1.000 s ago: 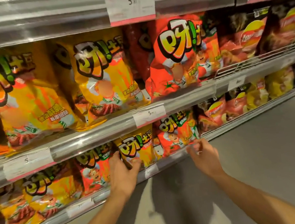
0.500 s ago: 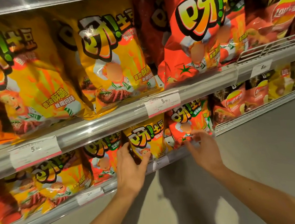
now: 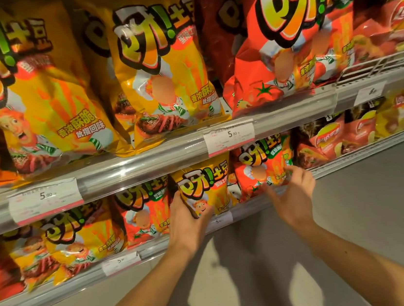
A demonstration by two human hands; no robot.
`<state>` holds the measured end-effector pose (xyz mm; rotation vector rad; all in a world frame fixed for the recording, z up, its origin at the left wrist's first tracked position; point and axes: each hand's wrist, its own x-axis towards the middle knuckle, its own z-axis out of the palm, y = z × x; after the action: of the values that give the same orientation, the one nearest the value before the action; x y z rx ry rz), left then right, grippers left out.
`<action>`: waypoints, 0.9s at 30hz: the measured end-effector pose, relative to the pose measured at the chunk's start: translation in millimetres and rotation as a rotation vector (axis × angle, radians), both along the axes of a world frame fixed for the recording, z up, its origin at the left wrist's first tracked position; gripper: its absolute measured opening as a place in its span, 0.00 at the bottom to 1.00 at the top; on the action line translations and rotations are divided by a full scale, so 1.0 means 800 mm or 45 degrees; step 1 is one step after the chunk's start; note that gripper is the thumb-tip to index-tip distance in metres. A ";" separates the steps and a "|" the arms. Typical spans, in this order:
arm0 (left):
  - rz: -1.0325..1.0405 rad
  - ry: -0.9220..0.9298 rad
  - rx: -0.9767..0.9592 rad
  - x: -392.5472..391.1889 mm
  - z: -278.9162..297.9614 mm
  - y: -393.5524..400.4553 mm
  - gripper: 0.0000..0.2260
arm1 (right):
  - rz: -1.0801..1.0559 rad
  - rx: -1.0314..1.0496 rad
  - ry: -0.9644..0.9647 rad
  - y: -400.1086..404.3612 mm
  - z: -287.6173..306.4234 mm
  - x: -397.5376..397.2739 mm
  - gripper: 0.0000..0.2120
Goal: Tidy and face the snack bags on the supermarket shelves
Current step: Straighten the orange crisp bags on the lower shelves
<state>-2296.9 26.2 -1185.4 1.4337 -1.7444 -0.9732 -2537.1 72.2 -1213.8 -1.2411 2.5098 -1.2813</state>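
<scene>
Where the lower shelf (image 3: 157, 250) runs, left hand (image 3: 185, 224) grips small yellow bag (image 3: 204, 190) by its lower left corner; right hand (image 3: 293, 193), fingers spread, touches red bag (image 3: 261, 168) just beside it.

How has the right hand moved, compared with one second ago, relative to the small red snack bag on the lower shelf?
Yes. The right hand has risen from the shelf rail to the small red snack bag, fingertips now touching its right edge.

Two shelves of snack bags — the upper shelf (image 3: 170, 154) above the lower shelf (image 3: 157, 250) — floor (image 3: 355, 210) beneath.
</scene>
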 end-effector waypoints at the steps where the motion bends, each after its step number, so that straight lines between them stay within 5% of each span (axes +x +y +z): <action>1: 0.009 0.001 -0.003 -0.002 -0.002 -0.002 0.30 | -0.018 -0.015 0.022 -0.001 0.000 -0.003 0.33; 14: 0.183 -0.079 -0.081 0.036 0.002 0.006 0.16 | 0.392 -0.177 0.040 -0.008 -0.005 0.088 0.10; 23: 0.510 -0.185 -0.080 0.165 0.018 0.032 0.11 | 0.408 -0.438 -0.312 -0.007 0.014 0.183 0.16; 27: 0.653 -0.213 -0.037 0.230 0.011 0.034 0.13 | 0.466 -0.462 -0.286 -0.008 0.009 0.227 0.13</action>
<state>-2113.2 53.5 -1176.7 1.8605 -1.3808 -0.5637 -2355.7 65.4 -1207.0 -1.4399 1.8436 -1.7044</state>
